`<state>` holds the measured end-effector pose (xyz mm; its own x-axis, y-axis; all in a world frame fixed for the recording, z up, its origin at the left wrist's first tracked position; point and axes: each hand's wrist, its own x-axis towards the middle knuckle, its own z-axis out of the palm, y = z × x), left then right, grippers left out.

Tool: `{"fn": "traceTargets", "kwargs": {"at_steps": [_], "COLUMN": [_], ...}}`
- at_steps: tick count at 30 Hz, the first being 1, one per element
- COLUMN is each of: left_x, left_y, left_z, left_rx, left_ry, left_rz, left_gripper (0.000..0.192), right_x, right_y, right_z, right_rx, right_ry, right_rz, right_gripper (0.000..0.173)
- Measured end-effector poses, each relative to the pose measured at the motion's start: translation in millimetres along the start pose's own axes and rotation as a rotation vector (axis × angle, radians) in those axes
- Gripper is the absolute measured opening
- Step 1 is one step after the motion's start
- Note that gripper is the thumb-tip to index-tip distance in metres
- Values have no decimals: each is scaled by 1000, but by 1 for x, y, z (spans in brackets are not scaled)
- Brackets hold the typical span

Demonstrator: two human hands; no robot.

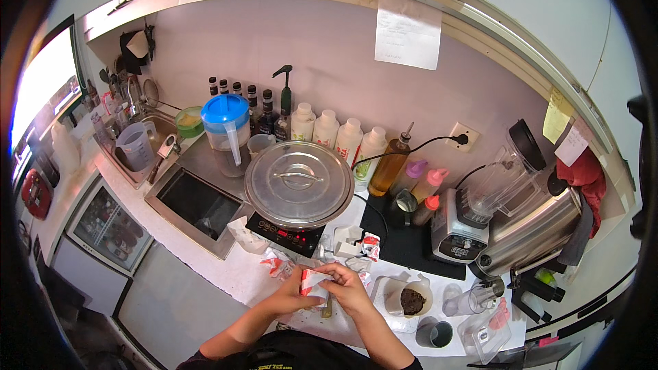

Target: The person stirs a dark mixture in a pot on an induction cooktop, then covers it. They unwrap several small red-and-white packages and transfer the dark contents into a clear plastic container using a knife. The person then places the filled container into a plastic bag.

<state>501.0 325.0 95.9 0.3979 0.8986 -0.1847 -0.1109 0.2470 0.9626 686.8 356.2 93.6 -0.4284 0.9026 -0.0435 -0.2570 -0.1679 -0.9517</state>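
Observation:
Above the front of the white counter, both hands have hold of a small red-and-white packet. My left hand grips its left side, with the thumb along the lower edge. At the right side, the fingers and thumb of my right hand pinch the wrapper. Crumpled red-and-white wrappers lie just beyond my left hand. Another crumpled packet sits farther back by a white power adapter or socket block. To the right, a pitcher with dark brown grounds or powder stands on a white kitchen scale.
A large lidded steel pot sits on a lit induction cooker ahead. Left are an open sink basin and a blue-lidded jug. Right stand a blender, a grey cup and a clear plastic container.

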Motion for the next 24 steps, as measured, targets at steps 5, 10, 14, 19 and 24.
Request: {"fn": "traceTargets", "kwargs": {"at_steps": [5,10,14,19,24], "left_x": [6,10,13,11,4], "left_y": [-2,-15,-27,-37,-30], "left_z": [9,9,6,17,19], "left_rx": [27,196,314,409,133], "left_ry": [14,-3,-10,-162,-136], "left_rz": [-25,-67,11,8,-174], "left_gripper": [64,78,91,89,98], "right_x": [-11,-15,-17,-9,-9], "right_y": [-13,-24,-22,-35,-51], "right_z": [4,5,5,-6,-33], "right_rx": [-779,-1225,-1263,-1241,-1172], "right_ry": [208,248,229,469,453], "right_rz": [-352,-610,-508,-401,-394], "right_gripper": [33,18,9,4,27]}}
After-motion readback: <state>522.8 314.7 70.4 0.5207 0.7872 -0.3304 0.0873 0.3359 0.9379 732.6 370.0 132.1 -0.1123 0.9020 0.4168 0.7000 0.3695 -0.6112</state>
